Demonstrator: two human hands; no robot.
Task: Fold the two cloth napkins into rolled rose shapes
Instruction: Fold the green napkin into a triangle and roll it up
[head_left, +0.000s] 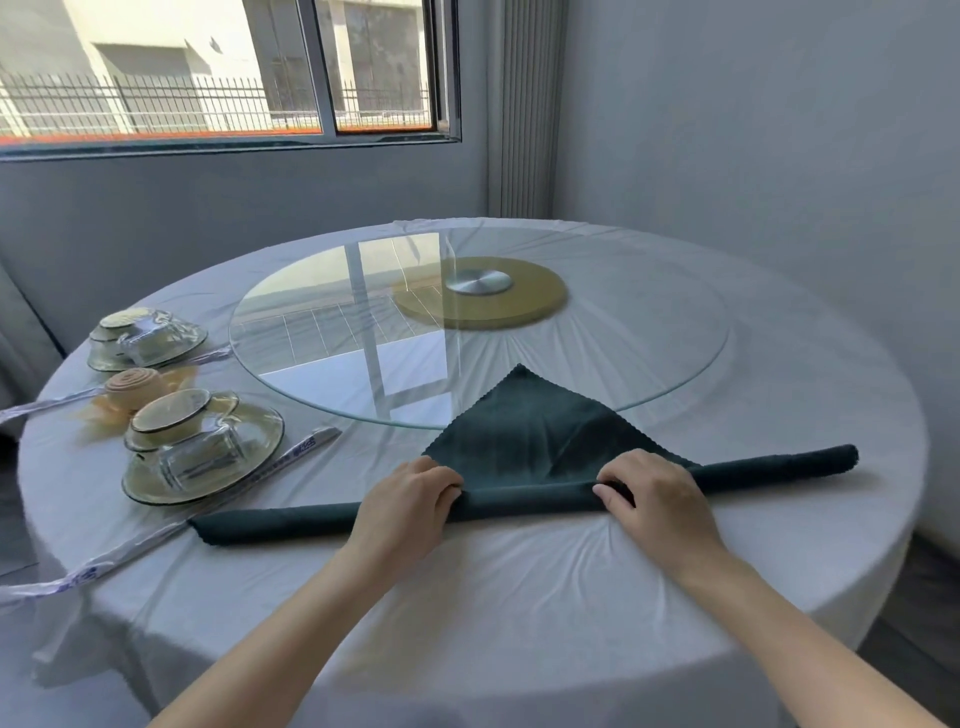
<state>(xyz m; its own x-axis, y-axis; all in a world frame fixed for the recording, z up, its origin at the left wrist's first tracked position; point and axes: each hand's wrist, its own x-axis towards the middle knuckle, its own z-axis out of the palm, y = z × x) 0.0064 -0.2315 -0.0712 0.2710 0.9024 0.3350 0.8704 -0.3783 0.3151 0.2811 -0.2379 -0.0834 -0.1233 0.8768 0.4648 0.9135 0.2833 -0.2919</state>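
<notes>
A dark green napkin (530, 431) lies on the white tablecloth in front of me, its near edge rolled into a long tube that runs from lower left to upper right. An unrolled triangle points away, its tip resting on the glass turntable. My left hand (408, 501) and my right hand (649, 491) both grip the rolled tube near its middle, fingers curled over it. A beige napkin (137, 387), rolled into a rose shape, sits at the left between two place settings.
A round glass turntable (322, 332) on a gold base occupies the table's centre. Two wrapped place settings (202, 447) with plates, cups and glasses stand at the left, with wrapped chopsticks (306, 449) beside them. The table edge (883, 561) curves close on the right.
</notes>
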